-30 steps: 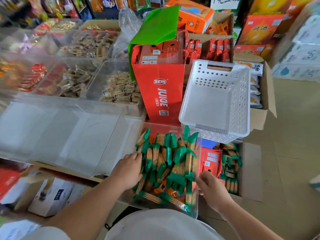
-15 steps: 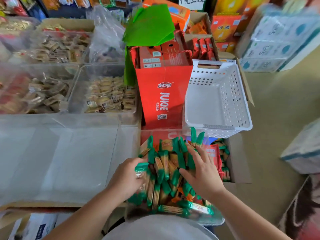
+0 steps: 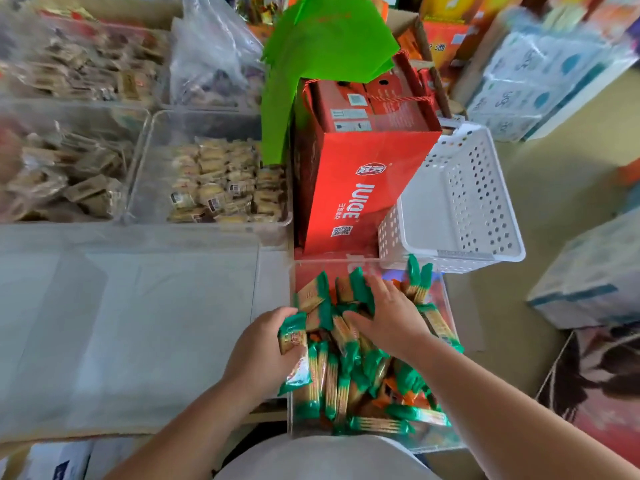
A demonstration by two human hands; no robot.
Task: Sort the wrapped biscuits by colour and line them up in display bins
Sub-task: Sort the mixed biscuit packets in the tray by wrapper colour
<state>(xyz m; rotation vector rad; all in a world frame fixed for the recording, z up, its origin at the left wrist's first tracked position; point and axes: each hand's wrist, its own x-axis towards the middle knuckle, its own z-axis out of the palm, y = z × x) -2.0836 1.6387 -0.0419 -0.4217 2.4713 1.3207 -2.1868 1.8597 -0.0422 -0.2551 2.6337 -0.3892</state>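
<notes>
While the left hand [image 3: 263, 348] grips one green-wrapped biscuit [image 3: 292, 336], the right hand [image 3: 391, 317] rests, fingers spread, on the pile [image 3: 349, 375].

Single head view, wide-angle, facing forward-down, close above biscuit bin [image 3: 293, 419].

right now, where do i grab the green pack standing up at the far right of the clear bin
Pinch the green pack by its top crimped end, coming from above: it stands nearly upright in the clear bin, top end free above the pile, lower end buried.
</notes>
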